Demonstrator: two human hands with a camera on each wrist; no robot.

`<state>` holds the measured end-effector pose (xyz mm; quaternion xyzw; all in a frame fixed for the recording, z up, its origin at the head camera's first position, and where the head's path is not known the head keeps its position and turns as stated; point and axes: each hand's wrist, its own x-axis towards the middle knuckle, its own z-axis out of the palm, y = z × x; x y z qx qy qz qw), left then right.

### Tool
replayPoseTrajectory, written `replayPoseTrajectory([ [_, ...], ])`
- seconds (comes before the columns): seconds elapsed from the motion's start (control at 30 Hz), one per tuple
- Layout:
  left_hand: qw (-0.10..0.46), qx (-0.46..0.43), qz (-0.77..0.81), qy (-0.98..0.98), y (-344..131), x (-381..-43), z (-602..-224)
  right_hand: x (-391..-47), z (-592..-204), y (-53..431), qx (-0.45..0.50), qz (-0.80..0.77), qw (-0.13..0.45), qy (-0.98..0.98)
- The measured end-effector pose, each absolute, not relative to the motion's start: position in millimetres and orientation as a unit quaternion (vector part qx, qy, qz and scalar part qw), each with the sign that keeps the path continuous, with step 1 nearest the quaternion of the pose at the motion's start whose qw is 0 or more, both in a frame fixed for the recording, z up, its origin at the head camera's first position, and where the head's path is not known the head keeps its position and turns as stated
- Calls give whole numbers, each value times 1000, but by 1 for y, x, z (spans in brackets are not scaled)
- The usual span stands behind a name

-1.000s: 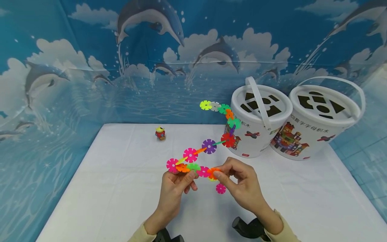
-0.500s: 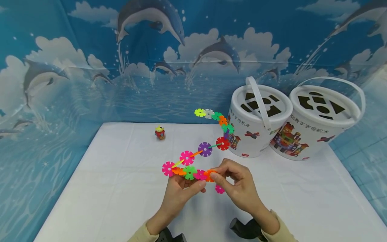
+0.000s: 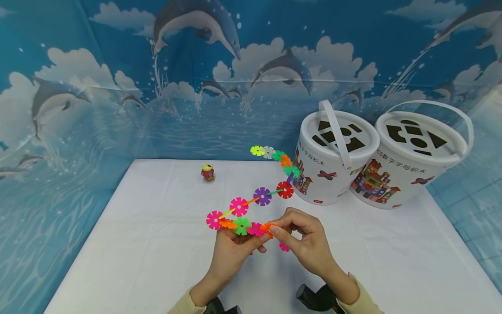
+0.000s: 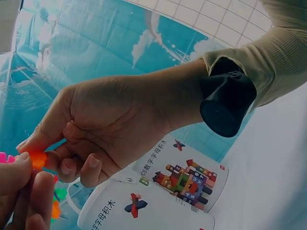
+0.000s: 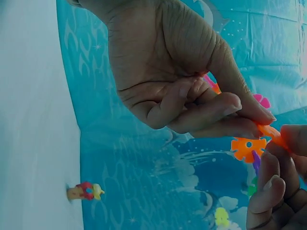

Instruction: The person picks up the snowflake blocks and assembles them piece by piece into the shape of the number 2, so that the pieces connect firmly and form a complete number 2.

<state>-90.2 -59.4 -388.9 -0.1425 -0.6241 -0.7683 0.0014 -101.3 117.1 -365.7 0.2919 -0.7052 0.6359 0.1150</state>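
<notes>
A chain of slotted plastic flower discs [image 3: 262, 196] in several colours curves above the table. My left hand [image 3: 235, 250] is under its near stretch, where a green disc [image 3: 242, 226] and a pink disc [image 3: 255, 229] show. Its thumb and finger pinch an orange disc [image 5: 268, 133] at one edge. On the same orange disc, my right hand [image 3: 303, 242] pinches the other edge between thumb and forefinger. Beneath the right hand shows another pink disc [image 3: 284, 247], partly hidden; whether it joins the chain I cannot tell. The far end finishes in a yellow disc [image 3: 257, 150].
Two white buckets [image 3: 325, 192] [image 3: 392, 198] with shape-cut lids and handles stand at the back right. A small red-and-yellow toy figure [image 3: 208, 172] is at the back left of the white table [image 3: 149, 244]. Behind hangs a blue dolphin-print cloth [image 3: 176, 131].
The chain has shifted left, and its far end has come lower. My left hand has slid right along it to the orange disc. My right hand has moved slightly left, keeping its pinch.
</notes>
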Motion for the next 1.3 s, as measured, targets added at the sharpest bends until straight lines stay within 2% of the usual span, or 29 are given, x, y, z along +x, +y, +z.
replayPoseTrajectory([
  [0.17, 9, -135, -767, -627, -62, -92, -389, -106, -364, 122, 298, 616, 83, -725],
  [0.33, 23, -107, -770, -628, -66, -95, -387, -126, -371, 133, 277, 567, 28, -775],
  [0.53, 50, -99, -773, -625, -70, -98, -386, -154, -396, 142, 222, 463, -46, -857],
  [0.67, 52, -102, -780, -615, -71, -99, -386, -165, -419, 139, 207, 362, -75, -906],
  [0.9, 44, -99, -793, -599, -72, -98, -385, -173, -451, 128, 155, 241, -88, -954],
  [1.1, 51, -105, -793, -597, -72, -97, -382, -171, -458, 122, 154, 235, -62, -958],
  [1.3, 53, -102, -792, -600, -72, -96, -380, -168, -458, 122, 157, 246, -61, -955],
])
